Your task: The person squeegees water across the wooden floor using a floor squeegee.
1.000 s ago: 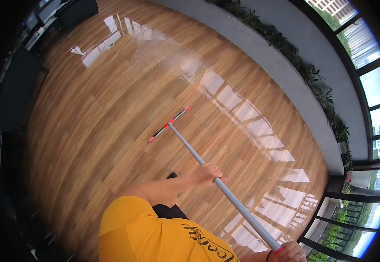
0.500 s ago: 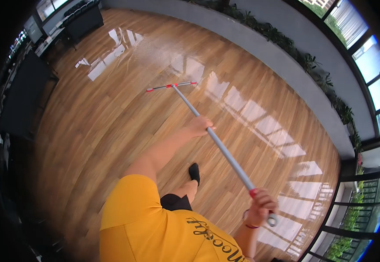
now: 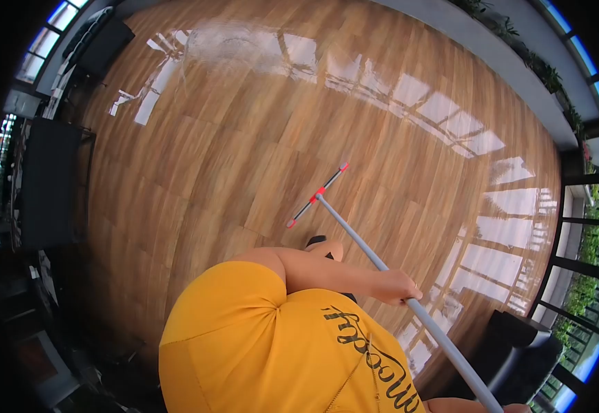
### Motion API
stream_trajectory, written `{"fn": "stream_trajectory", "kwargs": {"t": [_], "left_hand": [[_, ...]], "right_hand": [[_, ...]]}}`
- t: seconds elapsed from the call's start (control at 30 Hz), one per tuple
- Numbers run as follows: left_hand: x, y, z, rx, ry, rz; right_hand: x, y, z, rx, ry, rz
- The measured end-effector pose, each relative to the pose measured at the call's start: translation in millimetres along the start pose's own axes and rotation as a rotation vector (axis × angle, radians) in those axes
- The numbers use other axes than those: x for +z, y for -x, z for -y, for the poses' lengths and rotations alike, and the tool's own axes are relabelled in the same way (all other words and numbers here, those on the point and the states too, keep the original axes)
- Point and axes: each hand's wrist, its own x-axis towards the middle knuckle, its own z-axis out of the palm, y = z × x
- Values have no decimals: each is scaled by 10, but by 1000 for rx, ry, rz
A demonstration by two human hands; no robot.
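A floor squeegee [image 3: 444,342] with a long grey pole runs slantwise across the view. Its head [image 3: 319,194], a thin bar with red end pieces and a red centre joint, is on the wooden floor ahead of my feet. My left hand [image 3: 399,286] is closed around the middle of the pole. Near the pole's rear end, at the bottom edge of the view, my right hand [image 3: 516,408] grips it; most of that hand is cut off. The glossy wood floor [image 3: 244,158] carries bright window reflections.
Dark desks [image 3: 50,182] line the left side. A low grey wall [image 3: 492,76] with plants curves along the far right. At lower right stands a black sofa-like piece [image 3: 516,354], close to the pole, with tall windows [image 3: 589,275] behind. My foot [image 3: 316,240] shows below the squeegee head.
The squeegee head has come nearer to me and swung to a steeper angle. Both hands have moved back toward the lower right with the pole, and the black sofa-like piece has come into view.
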Motion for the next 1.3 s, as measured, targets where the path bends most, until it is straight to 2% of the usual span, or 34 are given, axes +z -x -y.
{"fn": "stream_trajectory", "kwargs": {"t": [0.1,0.13,0.2,0.23,0.27,0.3,0.33,0.4,0.5,0.63,0.7,0.77,0.83,0.87,0.9,0.93,0.97,1.0,1.03,1.1,1.13,1.2,1.27,1.3], "left_hand": [[410,440,-20,15,125,4],[434,596,-34,-35,139,39],[364,894,25,-91,153,86],[276,1048,97,-132,53,99],[165,1219,184,-173,-49,111],[13,1398,286,-126,-31,-23],[-205,1592,405,-75,-16,-161],[-780,2071,640,-99,-170,-204],[-1728,3016,1098,-309,-459,-219],[-2997,4450,2023,-442,-793,-450],[-3669,5067,2164,-456,-927,-568],[-4140,5569,1926,-487,-954,-581],[-4346,5680,1546,-322,-757,-560],[-4382,5687,1133,-314,-668,-531],[-4302,5682,618,-299,-577,-500],[-4162,5713,197,-222,-475,-550],[-4032,5770,-221,-141,-407,-590],[-3868,5854,-551,-163,-386,-641],[-3725,5940,-795,-180,-364,-692],[-3583,6291,-838,-255,-461,-819],[-3613,6664,-725,-309,-448,-768],[-3861,7290,-465,-354,-494,-786],[-4181,7609,-276,-371,-525,-818],[-4386,7728,-157,-399,-513,-827]], "right_hand": [[240,344,-146,61,-57,26],[394,424,-277,3,-54,-79],[406,634,-347,-24,-53,-26],[451,756,-408,-38,-55,40],[523,928,-500,-39,45,-9],[686,1047,-711,-35,124,-101],[815,1182,-934,-22,127,-139],[1024,1533,-1430,-30,114,-179],[1611,2127,-2530,-126,266,-273],[2737,2984,-4031,223,238,-416],[3477,3205,-4670,303,342,-237],[4076,3095,-4868,285,350,-140],[4538,2734,-4728,197,339,-31],[4741,2444,-4541,94,264,73],[4858,2148,-4305,0,61,261],[5134,1738,-4069,57,-140,535],[5432,1568,-3985,30,-389,573],[5772,1382,-3916,14,-641,627],[6088,1213,-3891,-16,-602,704],[6445,1348,-3976,33,-591,449],[6537,1508,-4074,67,-551,282],[6589,1593,-4716,272,-717,891],[6668,1991,-4964,217,-585,702],[6735,2103,-5110,223,-594,700]]}}
